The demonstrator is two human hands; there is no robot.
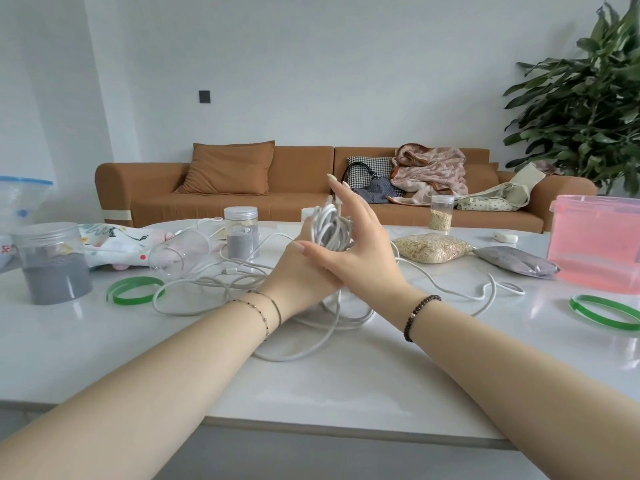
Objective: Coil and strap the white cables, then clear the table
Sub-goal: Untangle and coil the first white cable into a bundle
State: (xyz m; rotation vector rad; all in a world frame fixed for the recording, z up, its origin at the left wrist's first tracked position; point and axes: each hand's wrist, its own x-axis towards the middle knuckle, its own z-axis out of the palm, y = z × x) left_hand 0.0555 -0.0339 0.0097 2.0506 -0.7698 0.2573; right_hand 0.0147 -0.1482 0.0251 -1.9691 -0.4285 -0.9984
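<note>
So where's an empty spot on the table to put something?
The near strip of the table is bare, from its front edge up to the left green band and the white cables. There is also room between the cables and the right green band. The middle and back are crowded with cables, jars and bags.

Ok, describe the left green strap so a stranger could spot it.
Find the white table. At its left stands a big jar of grey sand; the green strap lies flat just right of it. The other green strap lies far right, by the pink box.
</note>
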